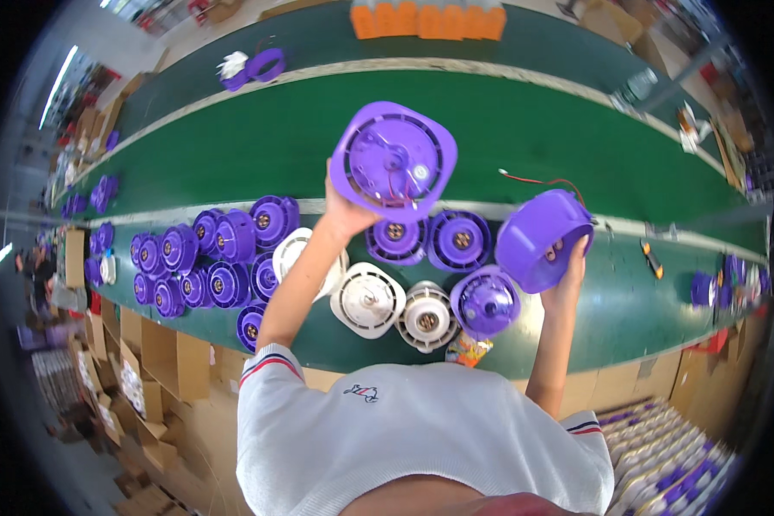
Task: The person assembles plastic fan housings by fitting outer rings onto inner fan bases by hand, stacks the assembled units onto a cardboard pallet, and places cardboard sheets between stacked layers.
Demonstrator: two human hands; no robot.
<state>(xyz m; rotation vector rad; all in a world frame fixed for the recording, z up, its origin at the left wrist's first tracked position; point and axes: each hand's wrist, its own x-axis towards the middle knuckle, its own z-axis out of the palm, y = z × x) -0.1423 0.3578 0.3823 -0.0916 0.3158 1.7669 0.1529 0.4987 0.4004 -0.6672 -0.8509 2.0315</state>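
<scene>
My left hand (346, 212) grips a purple square-cornered plastic housing (396, 155) by its lower edge, raised over the green belt. Its round face has a vent ring, and thin wires show inside. In my right hand (568, 277) is a deeper purple cup-shaped housing (525, 236), tilted, with fingertips showing through its opening. A red wire with a white connector (533, 178) trails from its top. Below and between my hands, purple round units (460, 241), a purple clear-faced base (487, 301), two white bases (368, 299) and a white unit (427, 318) lie on the table.
Several purple round units (181, 249) crowd the table at the left. The green conveyor belt (232, 129) runs behind it. A yellow-and-black tool (652, 258) lies at the right, a small colourful packet (469, 350) near the front edge. Orange boxes (427, 21) stand beyond the belt.
</scene>
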